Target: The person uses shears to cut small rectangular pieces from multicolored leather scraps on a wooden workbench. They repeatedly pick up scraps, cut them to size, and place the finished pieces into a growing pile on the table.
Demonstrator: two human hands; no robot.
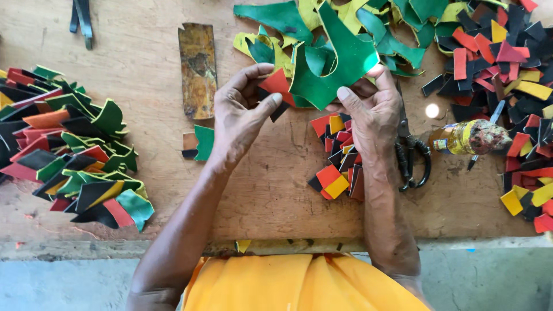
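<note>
I see left hand pinching red piece; right hand clamped on green leather sheet, above worktop.

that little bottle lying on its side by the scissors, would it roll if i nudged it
Probably yes: the bottle lies on its side on the flat wooden board, and its body looks round. The scissors on one side and the cut pieces on the other would likely stop it soon. It looks small, so likely light.
</note>
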